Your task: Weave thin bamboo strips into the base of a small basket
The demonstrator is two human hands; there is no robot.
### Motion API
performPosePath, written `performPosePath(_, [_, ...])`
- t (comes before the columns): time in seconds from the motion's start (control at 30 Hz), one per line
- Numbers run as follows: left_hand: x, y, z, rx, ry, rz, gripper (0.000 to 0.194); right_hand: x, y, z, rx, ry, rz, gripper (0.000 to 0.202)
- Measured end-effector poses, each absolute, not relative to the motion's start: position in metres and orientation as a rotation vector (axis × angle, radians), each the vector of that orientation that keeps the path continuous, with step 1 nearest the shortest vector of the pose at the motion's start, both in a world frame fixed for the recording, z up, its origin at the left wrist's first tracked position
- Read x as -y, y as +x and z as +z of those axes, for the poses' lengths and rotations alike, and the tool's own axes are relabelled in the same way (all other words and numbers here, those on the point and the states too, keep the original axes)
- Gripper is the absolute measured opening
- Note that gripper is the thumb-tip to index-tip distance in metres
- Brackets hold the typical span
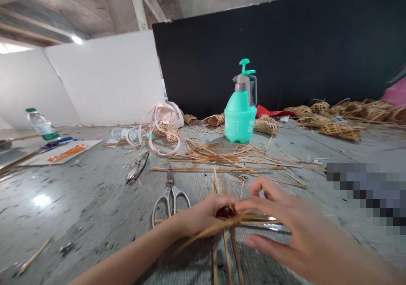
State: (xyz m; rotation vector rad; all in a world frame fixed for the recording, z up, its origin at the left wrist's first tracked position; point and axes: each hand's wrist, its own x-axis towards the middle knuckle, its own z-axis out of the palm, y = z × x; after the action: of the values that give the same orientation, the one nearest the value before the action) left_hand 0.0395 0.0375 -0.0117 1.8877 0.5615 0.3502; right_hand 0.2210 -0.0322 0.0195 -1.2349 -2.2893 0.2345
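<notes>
My left hand (207, 214) is closed over the crossing of several thin bamboo strips, pressing them to the grey floor. Some of these bamboo strips (226, 251) run towards me, and others lie crosswise. A small dark red thing (224, 211) shows at its fingertips; I cannot make out what it is. My right hand (285, 217), a little blurred, is just to the right with thumb and fingers apart, its fingertips close to the crossing. One loose strip (209, 231) slants up across my left hand. Silver-handled scissors (171, 194) lie left of the crossing.
Loose bamboo strips (218, 154) are heaped ahead, before a turquoise spray bottle (240, 118). Woven baskets (339, 130) line the black wall. Glasses (137, 168), a pink bag (166, 115) and a plastic bottle (42, 125) are on the left. A pixelated patch covers the right side.
</notes>
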Motion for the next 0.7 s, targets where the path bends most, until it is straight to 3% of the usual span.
performPosePath(0.13, [-0.036,0.038,-0.010,-0.598,1.901,0.360,0.014,0.030,0.234,0.043,2.139,-1.146,0.488,0.026])
performPosePath(0.4, [-0.035,0.037,-0.004,-0.626,1.910,0.342,0.020,0.017,0.280,0.046,1.634,-1.476,0.004,0.025])
performPosePath(0.6, [-0.035,0.036,-0.005,-0.614,1.907,0.355,0.020,0.040,0.254,0.000,2.000,-1.313,-0.309,0.024])
performPosePath(0.7, [-0.034,0.036,-0.005,-0.605,1.899,0.372,0.018,0.060,0.239,-0.039,2.137,-1.196,-0.359,0.035])
